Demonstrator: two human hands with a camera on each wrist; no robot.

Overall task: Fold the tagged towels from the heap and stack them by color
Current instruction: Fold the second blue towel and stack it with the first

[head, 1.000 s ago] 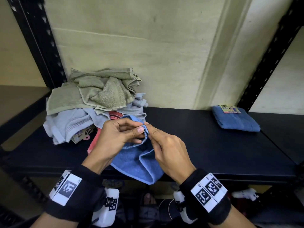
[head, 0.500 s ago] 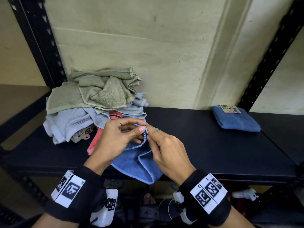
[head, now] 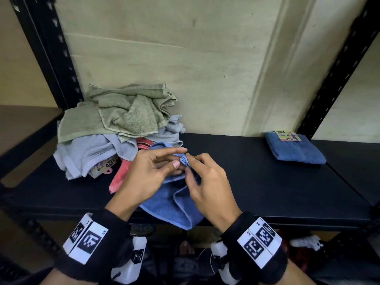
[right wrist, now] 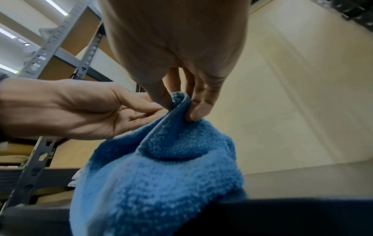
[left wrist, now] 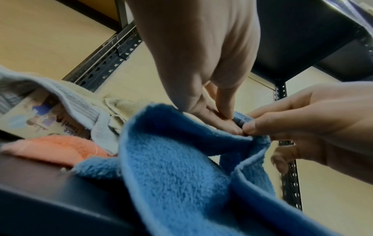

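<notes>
Towel [head: 174,204], blue, hangs from its top hem over the front edge of the black shelf [head: 267,182], just in front of the heap [head: 119,128].

Fingers first: right hand [head: 207,182] pinches the hem corner between thumb and forefinger, other fingers curled loosely behind; the right wrist view shows the cloth clamped at the fingertips [right wrist: 193,110]. Left hand [head: 152,171] meets it at the same spot, thumb and fingertips narrow on the hem, upper fingers stretched out straight over it. Both grips sit touching one another, so only one corner is found.

Outward: cloth sags in soft folds below the hands, part resting on the shelf, part drooping past its lip. A pink towel [head: 118,177] lies just beside it, under the heap of green and grey ones. One folded blue towel [head: 296,150] with a card tag sits well apart from the heap, toward the right upright.

Judgement: step is locating corners. Best done by sliding the left pinch along the hem to the far corner, keeping the edge taut, then lifting clear so the pink towel is not dragged.
</notes>
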